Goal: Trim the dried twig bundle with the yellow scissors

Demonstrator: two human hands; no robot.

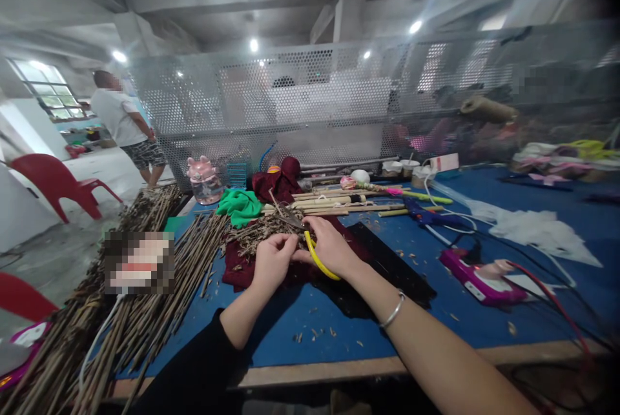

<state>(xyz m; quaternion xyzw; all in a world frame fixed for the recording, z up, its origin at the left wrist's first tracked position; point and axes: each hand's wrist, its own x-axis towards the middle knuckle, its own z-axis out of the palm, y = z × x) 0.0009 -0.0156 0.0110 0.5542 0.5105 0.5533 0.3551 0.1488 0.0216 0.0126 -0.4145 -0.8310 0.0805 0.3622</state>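
In the head view my right hand is closed around yellow-handled pliers, whose dark jaws point to the left over a heap of dry twigs. Close beside it, my left hand is in a pinch at the near side of the heap. What its fingertips hold is too small to make out. The twigs lie on a dark red cloth. To the left, many long dry stems are laid in a bundle along the table.
The blue table carries a green cloth, a pink-lidded jar, wooden sticks, a blue glue gun and a purple power strip with cables. A perforated metal screen stands behind. A person stands beyond, left.
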